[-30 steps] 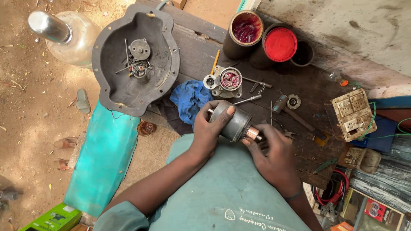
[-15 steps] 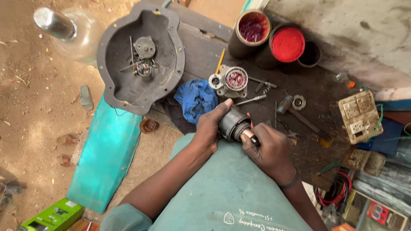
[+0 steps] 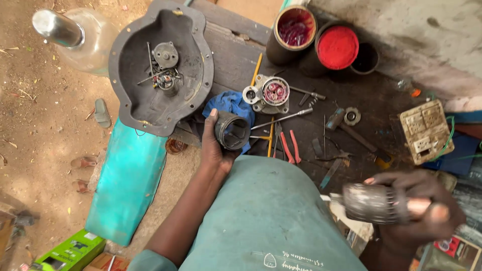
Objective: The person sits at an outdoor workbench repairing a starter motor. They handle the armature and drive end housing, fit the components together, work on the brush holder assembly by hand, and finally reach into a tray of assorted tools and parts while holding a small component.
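The housing (image 3: 232, 130) is clasped in the left hand (image 3: 215, 145) above the blue rag (image 3: 227, 104); the rotor (image 3: 377, 203) is clenched in the right hand (image 3: 416, 211). Its copper end could be knocked against worktop (image 3: 371, 95) clutter.

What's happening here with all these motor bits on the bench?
A person in a green shirt has a small motor in two pieces. The left hand holds the hollow cylindrical casing over the blue rag. The right hand, off to the side and blurred, holds the rotor with its copper end. On the dark workbench lie red-handled pliers, a screwdriver, another motor part and a large grey housing.
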